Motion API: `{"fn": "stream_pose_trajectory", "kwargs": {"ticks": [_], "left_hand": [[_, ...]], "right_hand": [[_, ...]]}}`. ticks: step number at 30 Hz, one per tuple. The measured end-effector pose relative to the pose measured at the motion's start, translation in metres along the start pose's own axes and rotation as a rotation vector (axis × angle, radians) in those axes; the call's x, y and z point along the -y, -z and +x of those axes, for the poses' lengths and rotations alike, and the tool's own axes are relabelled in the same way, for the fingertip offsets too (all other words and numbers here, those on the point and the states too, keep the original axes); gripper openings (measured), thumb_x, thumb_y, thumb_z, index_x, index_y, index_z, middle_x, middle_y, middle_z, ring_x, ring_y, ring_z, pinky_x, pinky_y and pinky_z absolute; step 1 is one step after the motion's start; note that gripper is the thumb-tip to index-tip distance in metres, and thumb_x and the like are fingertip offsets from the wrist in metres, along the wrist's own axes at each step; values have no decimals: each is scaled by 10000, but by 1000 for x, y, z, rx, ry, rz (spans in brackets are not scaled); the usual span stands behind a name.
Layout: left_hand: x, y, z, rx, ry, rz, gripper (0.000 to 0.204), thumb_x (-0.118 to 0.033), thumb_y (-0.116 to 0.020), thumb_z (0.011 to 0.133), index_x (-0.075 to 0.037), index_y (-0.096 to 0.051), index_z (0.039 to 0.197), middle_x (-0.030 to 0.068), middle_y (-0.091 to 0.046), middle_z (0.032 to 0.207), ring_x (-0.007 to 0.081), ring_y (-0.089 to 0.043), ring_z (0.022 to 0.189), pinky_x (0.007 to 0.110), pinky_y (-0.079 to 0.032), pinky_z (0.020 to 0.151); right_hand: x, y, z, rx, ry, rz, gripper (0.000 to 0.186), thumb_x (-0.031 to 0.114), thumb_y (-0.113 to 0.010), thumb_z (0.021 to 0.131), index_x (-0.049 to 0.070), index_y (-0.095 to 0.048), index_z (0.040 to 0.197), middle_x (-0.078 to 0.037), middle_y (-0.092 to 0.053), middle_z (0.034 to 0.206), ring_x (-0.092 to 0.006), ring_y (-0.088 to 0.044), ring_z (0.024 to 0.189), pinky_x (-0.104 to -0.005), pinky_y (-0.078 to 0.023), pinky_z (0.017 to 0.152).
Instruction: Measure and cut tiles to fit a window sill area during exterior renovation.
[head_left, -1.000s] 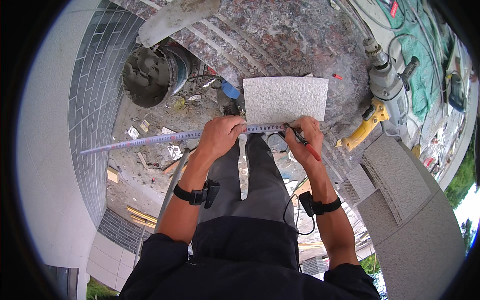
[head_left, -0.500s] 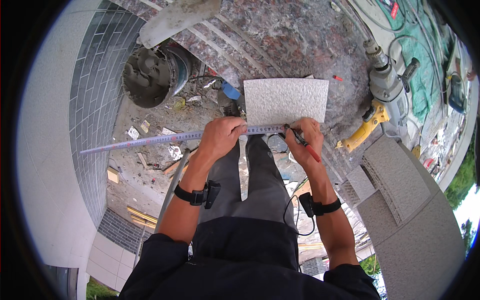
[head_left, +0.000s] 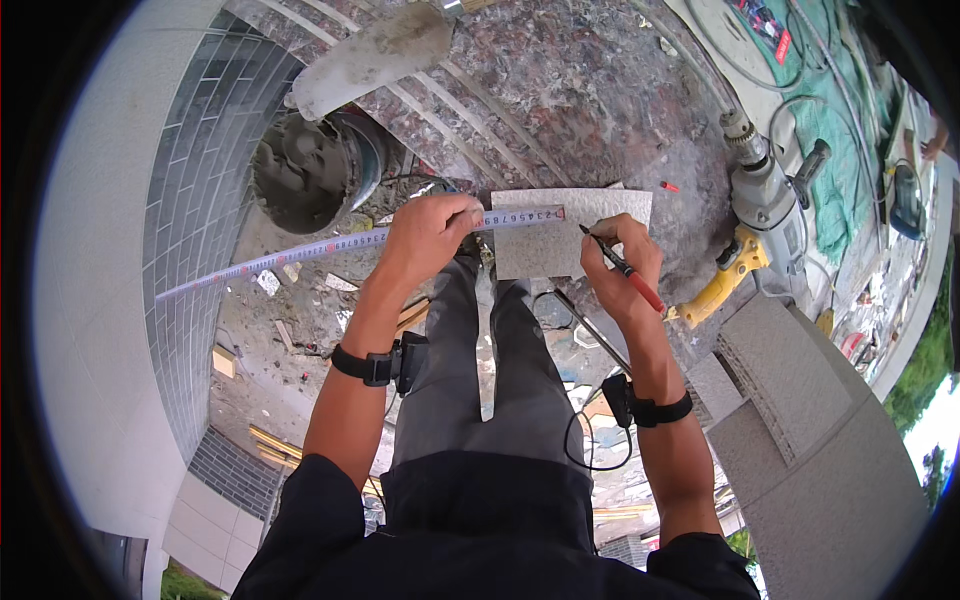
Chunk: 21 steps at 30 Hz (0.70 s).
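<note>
A pale speckled stone tile (head_left: 535, 262) lies in front of me on a larger reddish mottled slab. Across its upper half rests the free end of a white tape measure (head_left: 330, 246), whose blade stretches left toward the grey brick wall. My left hand (head_left: 432, 235) pinches the blade just left of the tile. At the tile's right side, my right hand (head_left: 628, 268) grips a red and black marker pen (head_left: 640, 285), its dark tip pointing up-left over the tile, a little right of the tape's end. Whether the tip touches the surface I cannot tell.
A bucket of grey mortar (head_left: 305, 170) stands at the left, below a mortar-smeared flat sheet (head_left: 375, 60). On the right lies a grey and yellow power drill (head_left: 762, 205) near green netting (head_left: 840, 190). Stacked stone slabs (head_left: 800, 390) occupy the lower right; rubble litters the ground.
The tape's end has gone from the tile's near edge to farther up its face. My right hand has come off the tape, shifting right with the pen turned to point at the tile.
</note>
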<state>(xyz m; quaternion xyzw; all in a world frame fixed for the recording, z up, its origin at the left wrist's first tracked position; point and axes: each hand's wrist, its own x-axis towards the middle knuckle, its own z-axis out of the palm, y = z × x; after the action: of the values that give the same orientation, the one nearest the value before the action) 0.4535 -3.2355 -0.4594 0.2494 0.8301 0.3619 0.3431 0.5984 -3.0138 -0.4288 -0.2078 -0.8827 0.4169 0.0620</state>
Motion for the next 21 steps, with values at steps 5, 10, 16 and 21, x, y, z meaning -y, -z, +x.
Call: {"fn": "stream_pose_trajectory", "kwargs": {"ticks": [5, 10, 16, 21], "left_hand": [[-2, 4, 20, 3, -24, 54, 164, -186, -651, 895, -40, -700, 950, 151, -683, 829, 345, -654, 761, 393, -494, 681], [2, -1, 21, 26, -14, 80, 158, -185, -648, 893, -52, -705, 955, 145, -687, 842, 347, -659, 785, 398, -500, 696], [1, -2, 21, 16, 3, 85, 166, -192, -645, 893, -55, -704, 964, 144, -691, 865, 351, -661, 801, 405, -501, 706], [-1, -2, 20, 1, -3, 99, 167, -189, -641, 897, -53, -703, 972, 142, -691, 875, 357, -657, 802, 412, -500, 706]], "right_hand": [[-5, -12, 29, -1, -38, 132, 132, 30, -708, 767, 17, -605, 849, -123, -653, 764, -229, -670, 702, -311, -524, 670], [-11, -24, 32, 4, -119, 191, 121, 25, -689, 775, 24, -598, 856, -136, -652, 767, -222, -668, 695, -312, -522, 668], [-15, -20, 30, -7, -1, 68, 129, 10, -680, 755, 25, -582, 838, -124, -618, 746, -260, -638, 658, -333, -500, 622], [-14, -21, 30, -26, 16, 85, 137, 9, -682, 747, 27, -574, 831, -122, -607, 755, -268, -626, 652, -337, -492, 609]]}}
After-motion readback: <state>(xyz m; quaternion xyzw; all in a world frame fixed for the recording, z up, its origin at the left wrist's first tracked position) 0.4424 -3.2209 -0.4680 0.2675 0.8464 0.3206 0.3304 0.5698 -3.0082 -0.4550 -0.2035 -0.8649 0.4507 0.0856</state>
